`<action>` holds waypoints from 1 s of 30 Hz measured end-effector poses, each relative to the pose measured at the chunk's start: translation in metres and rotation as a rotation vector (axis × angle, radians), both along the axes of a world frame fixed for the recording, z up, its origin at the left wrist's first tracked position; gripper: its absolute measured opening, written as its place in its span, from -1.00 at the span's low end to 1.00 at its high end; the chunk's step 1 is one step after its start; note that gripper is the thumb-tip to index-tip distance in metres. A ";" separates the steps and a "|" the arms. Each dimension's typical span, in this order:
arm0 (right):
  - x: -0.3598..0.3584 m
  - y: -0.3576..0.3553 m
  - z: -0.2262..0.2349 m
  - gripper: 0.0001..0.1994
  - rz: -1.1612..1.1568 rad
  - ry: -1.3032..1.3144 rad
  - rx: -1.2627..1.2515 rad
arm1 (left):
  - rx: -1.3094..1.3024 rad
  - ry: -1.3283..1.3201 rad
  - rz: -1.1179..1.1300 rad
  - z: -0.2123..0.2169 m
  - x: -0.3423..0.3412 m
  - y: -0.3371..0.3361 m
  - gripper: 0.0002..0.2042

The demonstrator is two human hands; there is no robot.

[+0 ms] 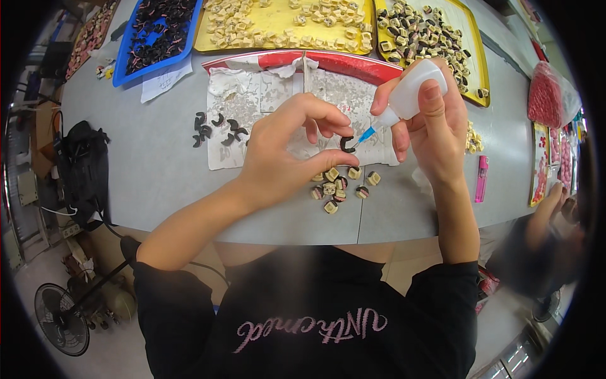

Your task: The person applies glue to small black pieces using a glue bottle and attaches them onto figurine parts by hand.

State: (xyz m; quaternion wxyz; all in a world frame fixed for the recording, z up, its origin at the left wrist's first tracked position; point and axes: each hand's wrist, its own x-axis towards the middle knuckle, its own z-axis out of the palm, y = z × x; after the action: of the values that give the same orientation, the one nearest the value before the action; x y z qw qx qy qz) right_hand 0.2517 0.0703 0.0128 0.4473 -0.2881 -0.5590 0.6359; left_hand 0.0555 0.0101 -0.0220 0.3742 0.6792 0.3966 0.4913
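Observation:
My left hand (pixel 287 151) pinches a small black curved piece (pixel 347 144) between thumb and forefinger above the grey table (pixel 158 164). My right hand (pixel 429 120) grips a white squeeze bottle (pixel 413 88) tilted down to the left; its blue needle tip (pixel 366 134) touches the black piece. Just below the hands lies a small heap of cream and dark assembled pieces (pixel 341 184). Several loose black curved pieces (pixel 218 129) lie to the left, on and beside glue-crusted white paper (pixel 252 101).
At the table's far edge stand a blue tray of black pieces (pixel 158 35), a yellow tray of cream pieces (pixel 284 25) and a yellow tray of mixed pieces (pixel 435 38). A pink lighter (pixel 481 178) lies to the right. Another person's arm (pixel 546 215) is at right. Black bag (pixel 85 170) and floor fan (pixel 60 319) on the left.

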 end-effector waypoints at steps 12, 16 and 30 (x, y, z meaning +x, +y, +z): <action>0.001 0.001 0.000 -0.64 -0.007 -0.007 0.009 | 0.009 0.000 0.002 -0.001 0.000 -0.001 -0.53; 0.002 0.001 0.001 -0.62 -0.014 -0.017 0.019 | 0.012 0.003 0.003 0.001 0.000 -0.001 -0.52; 0.002 0.000 0.003 -0.63 -0.053 -0.011 0.063 | 0.000 0.029 0.010 -0.001 -0.001 -0.002 -0.41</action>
State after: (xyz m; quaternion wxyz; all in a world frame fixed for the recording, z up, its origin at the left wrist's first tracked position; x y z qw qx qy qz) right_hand 0.2539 0.0699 0.0156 0.4698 -0.2922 -0.5735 0.6042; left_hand 0.0545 0.0079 -0.0234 0.3660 0.6842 0.4053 0.4834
